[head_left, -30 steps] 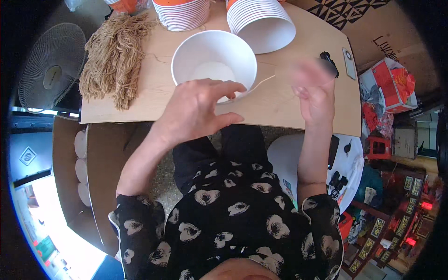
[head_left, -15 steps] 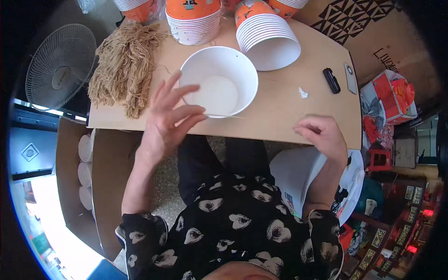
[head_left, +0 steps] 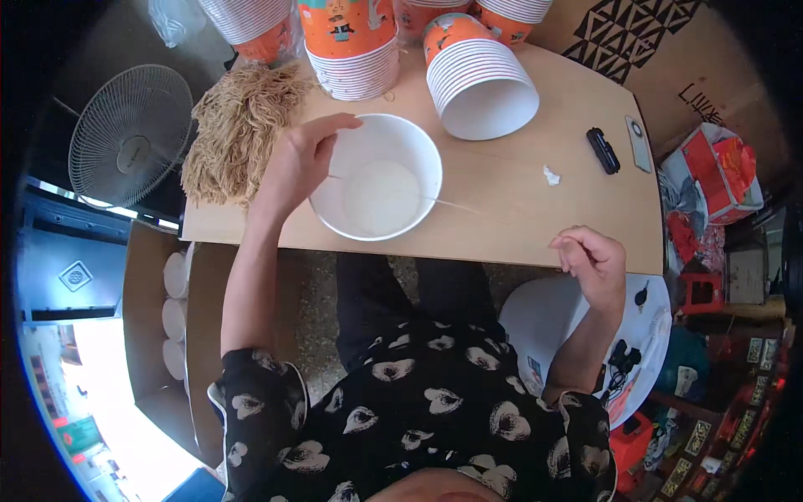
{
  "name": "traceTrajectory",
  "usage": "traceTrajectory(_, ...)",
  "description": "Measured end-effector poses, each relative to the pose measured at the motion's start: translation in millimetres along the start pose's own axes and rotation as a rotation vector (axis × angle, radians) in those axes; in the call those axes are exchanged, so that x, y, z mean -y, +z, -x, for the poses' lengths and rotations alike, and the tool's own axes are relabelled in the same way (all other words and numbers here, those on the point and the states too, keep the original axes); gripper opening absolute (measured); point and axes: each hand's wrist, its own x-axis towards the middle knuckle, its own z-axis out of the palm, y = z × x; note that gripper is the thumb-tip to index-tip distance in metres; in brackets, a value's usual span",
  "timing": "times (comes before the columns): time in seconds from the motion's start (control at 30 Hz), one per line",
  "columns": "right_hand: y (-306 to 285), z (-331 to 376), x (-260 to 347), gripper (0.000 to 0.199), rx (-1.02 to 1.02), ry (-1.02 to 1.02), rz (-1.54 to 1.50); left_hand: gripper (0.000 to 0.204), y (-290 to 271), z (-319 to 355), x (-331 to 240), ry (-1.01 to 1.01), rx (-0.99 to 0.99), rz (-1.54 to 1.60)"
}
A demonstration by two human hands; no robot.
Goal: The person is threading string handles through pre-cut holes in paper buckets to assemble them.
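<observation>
A white paper bowl (head_left: 422, 146) stands empty on the wooden table (head_left: 519, 209). My left hand (head_left: 301, 159) rests at the bowl's left rim, its index finger lying along the rim and the other fingers pinching a thin tan strand (head_left: 452, 203). The strand runs across the bowl's mouth toward the right. My right hand (head_left: 594, 259) hovers at the table's front right edge, fingers pinched together, seemingly on the strand's other end. A heap of the same tan strands (head_left: 238, 125) lies just left of my left hand.
A stack of orange-and-white bowls (head_left: 481, 84) lies on its side behind the bowl, with upright stacks (head_left: 351, 42) beyond. A black device (head_left: 602, 151), a grey one (head_left: 637, 142) and a white scrap (head_left: 551, 176) lie at right. A fan (head_left: 130, 138) stands left; a white stool (head_left: 544, 318) is below.
My left hand went from the bowl's near side to its left rim. My right hand drew back from the tabletop to the front edge, stretching the strand across the bowl.
</observation>
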Motion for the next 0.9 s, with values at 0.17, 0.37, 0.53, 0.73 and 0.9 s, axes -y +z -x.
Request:
traceTrajectory(0.17,16.8,5.5,-7.2,0.015,-0.123,0.013,-0.038,0.025,1.1,-30.9,21.6,0.214,0.038,-0.048)
traceTrajectory(0.37,60.2,1.3,4.2,0.006,0.078,-0.098,-0.013,0.034,27.9,3.3,-109.5,0.221,0.125,0.296)
traceTrajectory(0.53,79.6,-4.5,18.5,0.006,0.134,-0.291,-0.047,0.046,35.5,64.7,-151.5,0.156,0.422,0.454)
traceTrajectory(0.73,90.7,-8.9,18.0,0.006,0.186,-0.195,-0.133,0.008,28.2,93.1,-152.1,-0.119,0.227,0.323)
traceTrajectory(0.9,104.0,-13.7,6.9,0.007,0.235,-0.061,-0.367,0.011,33.7,106.3,-132.3,-0.311,0.16,0.355)
